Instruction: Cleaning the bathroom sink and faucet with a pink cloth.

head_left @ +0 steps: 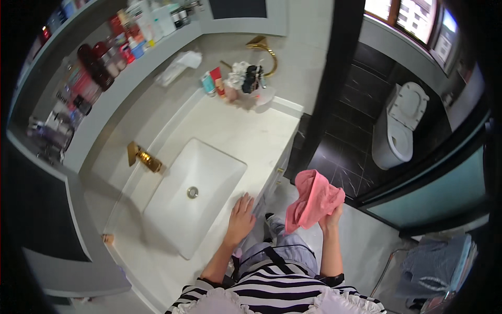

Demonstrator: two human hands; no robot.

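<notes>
My right hand (pixel 330 220) grips a crumpled pink cloth (pixel 314 201), holding it up off the counter's right side, above the floor. The cloth hangs in loose folds and hides most of my fingers. My left hand (pixel 241 217) rests on the front edge of the white counter (pixel 225 123), its fingers stretched out and holding nothing. Just left of that hand is a white rectangular sink (pixel 170 212) with a round metal drain (pixel 193 192). A gold faucet (pixel 146 158) stands behind the sink.
Bottles crowd the curved shelf (pixel 112 107) at the upper left. Tubes and hair ties (pixel 240 78) sit at the counter's far end, below a gold towel ring (pixel 272 60). Beyond a dark door frame stands a white toilet (pixel 400 125). Clothes hang on a rack (pixel 434 267) at lower right.
</notes>
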